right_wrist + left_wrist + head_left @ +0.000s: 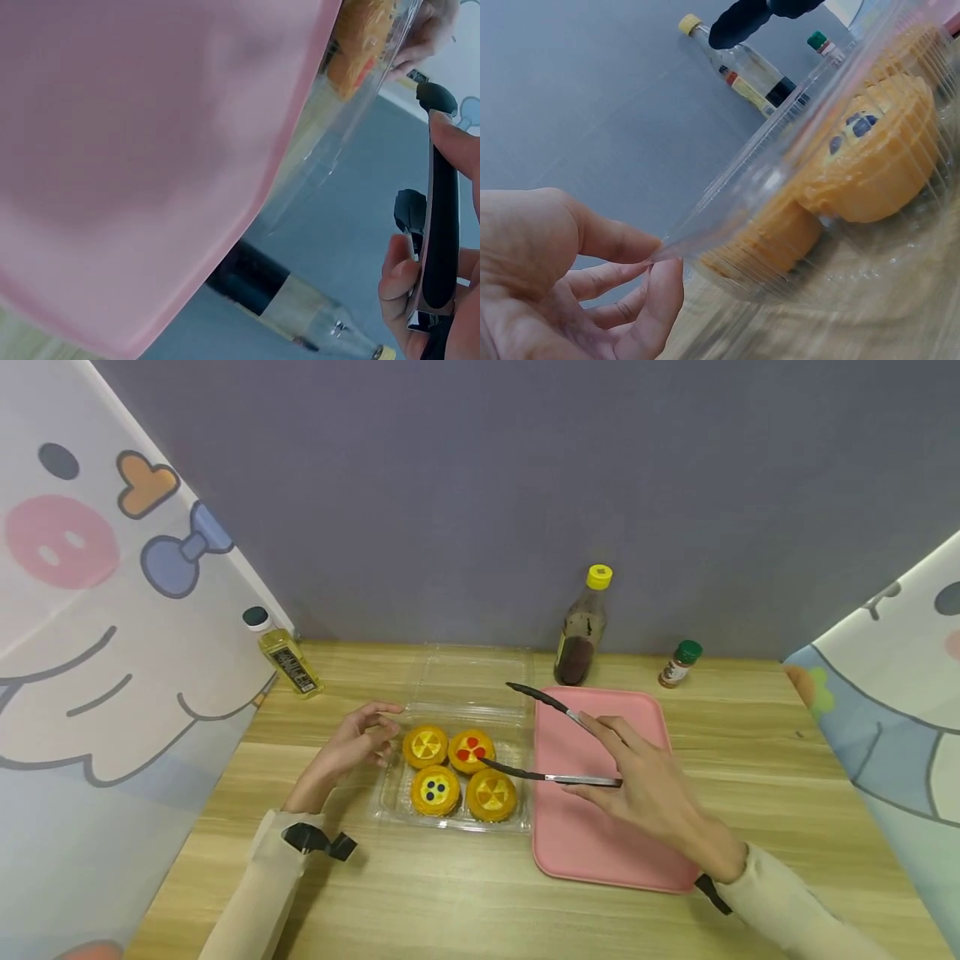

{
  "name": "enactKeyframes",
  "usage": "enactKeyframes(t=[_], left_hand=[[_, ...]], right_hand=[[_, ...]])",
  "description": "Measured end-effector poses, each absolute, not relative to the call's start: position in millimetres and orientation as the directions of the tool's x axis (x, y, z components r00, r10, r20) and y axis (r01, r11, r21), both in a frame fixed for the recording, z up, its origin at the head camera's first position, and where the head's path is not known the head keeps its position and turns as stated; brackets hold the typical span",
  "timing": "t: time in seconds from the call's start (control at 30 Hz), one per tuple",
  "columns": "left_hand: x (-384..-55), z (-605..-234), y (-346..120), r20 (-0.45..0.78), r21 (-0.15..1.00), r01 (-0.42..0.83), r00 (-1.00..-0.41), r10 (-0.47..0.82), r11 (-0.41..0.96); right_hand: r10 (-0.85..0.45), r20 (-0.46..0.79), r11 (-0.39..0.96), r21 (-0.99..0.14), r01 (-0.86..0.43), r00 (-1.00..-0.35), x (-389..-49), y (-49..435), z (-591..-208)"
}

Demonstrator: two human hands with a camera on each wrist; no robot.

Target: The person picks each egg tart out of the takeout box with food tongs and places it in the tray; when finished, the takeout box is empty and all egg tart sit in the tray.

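A hinged clear plastic container [457, 825] lies with its lid [474, 675] folded back. Inside sit several egg tarts: one with red fruit [467, 767], one with dark blue berries [435, 791], and others with orange wedges [491, 796]. At the container's left side, my left hand [356, 743] pinches its rim between thumb and fingers, as the left wrist view shows. My right hand [648, 781] grips black-tipped metal tongs [551, 777] over the pink tray. The tong arms are spread wide; the nearer tip overlaps the red-fruit tart in the head view.
The pink tray [600, 847] lies right against the container's right side. Behind it stand a dark sauce bottle [581, 635] with a yellow cap and a small green-capped jar [678, 665]. An oil bottle [288, 660] is at the back left. A grey wall [480, 502] closes off the back.
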State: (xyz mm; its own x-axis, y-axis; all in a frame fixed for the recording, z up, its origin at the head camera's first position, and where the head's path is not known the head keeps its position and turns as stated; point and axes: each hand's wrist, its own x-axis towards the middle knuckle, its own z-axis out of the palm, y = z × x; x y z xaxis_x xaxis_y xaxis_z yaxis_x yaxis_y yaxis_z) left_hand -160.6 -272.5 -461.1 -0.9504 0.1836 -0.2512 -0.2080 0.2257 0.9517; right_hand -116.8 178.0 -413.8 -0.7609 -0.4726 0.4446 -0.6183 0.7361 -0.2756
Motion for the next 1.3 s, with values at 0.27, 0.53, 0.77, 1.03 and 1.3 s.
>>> enactKeyframes(t=[0.27,0.53,0.77,1.03,1.3], left_hand=[[-162,-460,-270,-0.247,0.955,-0.206,-0.951,0.187,0.212],[-163,-461,-269,-0.248,0.955,-0.206,-0.95,0.191,0.212],[-162,-462,-267,-0.243,0.959,-0.207,-0.952,0.186,0.193],[-163,-463,-267,-0.254,0.959,-0.219,-0.947,0.199,0.182],[-164,-460,-270,-0.25,0.957,-0.213,-0.949,0.193,0.196]], right_hand=[[-0.577,0.354,0.702,-0.246,-0.668,-0.736,-124,161,-407],[-0.651,0.257,0.673,-0.239,-0.7,-0.714,-134,146,-398],[-0.751,0.211,0.594,-0.199,-0.779,-0.626,-147,132,-389],[-0.804,0.156,0.556,-0.142,-0.819,-0.574,-156,116,-384],[-0.837,0.11,0.524,-0.119,-0.843,-0.536,-167,100,-378]])
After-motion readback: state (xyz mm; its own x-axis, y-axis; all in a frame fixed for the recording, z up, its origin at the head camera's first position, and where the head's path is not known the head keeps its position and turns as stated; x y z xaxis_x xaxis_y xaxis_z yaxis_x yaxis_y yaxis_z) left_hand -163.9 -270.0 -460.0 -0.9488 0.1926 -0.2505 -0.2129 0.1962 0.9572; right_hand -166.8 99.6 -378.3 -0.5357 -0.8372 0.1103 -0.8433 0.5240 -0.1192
